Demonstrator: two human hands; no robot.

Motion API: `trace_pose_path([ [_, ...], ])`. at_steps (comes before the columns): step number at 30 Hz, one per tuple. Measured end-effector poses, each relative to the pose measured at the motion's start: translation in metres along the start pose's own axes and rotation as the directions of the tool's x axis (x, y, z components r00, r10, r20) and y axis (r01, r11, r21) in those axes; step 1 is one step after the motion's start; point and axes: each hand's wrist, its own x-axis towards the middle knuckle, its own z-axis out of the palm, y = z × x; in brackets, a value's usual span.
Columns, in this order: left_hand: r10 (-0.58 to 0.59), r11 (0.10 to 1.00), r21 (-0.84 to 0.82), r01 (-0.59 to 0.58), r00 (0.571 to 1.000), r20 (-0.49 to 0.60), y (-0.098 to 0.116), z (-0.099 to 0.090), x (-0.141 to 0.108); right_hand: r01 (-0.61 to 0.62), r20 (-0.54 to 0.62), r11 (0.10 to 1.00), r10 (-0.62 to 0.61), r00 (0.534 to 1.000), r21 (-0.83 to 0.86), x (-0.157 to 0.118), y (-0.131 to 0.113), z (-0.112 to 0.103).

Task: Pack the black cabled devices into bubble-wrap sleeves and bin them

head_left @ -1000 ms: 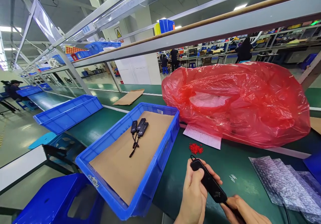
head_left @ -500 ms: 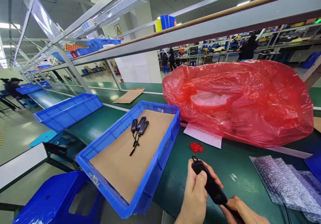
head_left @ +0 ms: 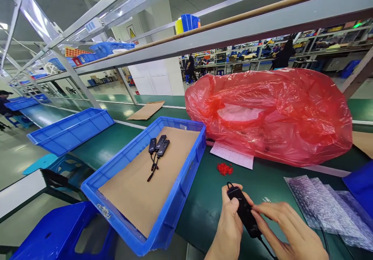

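In the head view my left hand is wrapped round a black oblong device with a cable, its thumb lying on top. A short cable loop sticks out at the device's far end, and a longer cable leaves the near end. My right hand has thumb and forefinger closed together at the device's right edge; anything small between those fingertips is hidden. Just beyond the hands lies a pile of small red parts. Several similar black devices with short cables rest on the cardboard inside the blue tray, left of my hands.
A large red plastic bag bulges along the back, over a printed sheet. Bubble-wrap bags lie at right. Another blue tray and a cardboard piece are farther left. A shelf rail crosses above.
My right hand has left the cable at the device's near end and moved up to its right edge. The left hand keeps its hold. The view has shifted slightly to the right.
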Motion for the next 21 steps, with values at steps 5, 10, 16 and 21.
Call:
trace_pose_path([
  [5, -0.110, 0.994, 0.019, 0.110, 0.994, -0.026, -0.003, 0.002, -0.005, 0.145, -0.046, 0.989, -0.146, 0.988, -0.027, 0.019, -0.011, 0.008],
  [10, -0.117, 0.993, 0.006, 0.117, 0.990, -0.080, 0.002, -0.002, 0.003, -0.121, -0.011, 0.982, 0.124, 0.992, 0.144, 0.005, 0.017, 0.003],
  [16, -0.122, 0.991, 0.034, 0.129, 0.981, -0.149, 0.009, -0.005, 0.010, -0.616, 0.286, 0.788, 0.590, 0.755, 0.002, -0.040, 0.108, 0.017],
  [21, -0.181, 0.983, -0.009, 0.181, 0.975, -0.129, 0.002, -0.004, 0.022, -0.677, 0.287, 0.735, 0.656, 0.698, -0.032, -0.059, 0.127, 0.034],
])
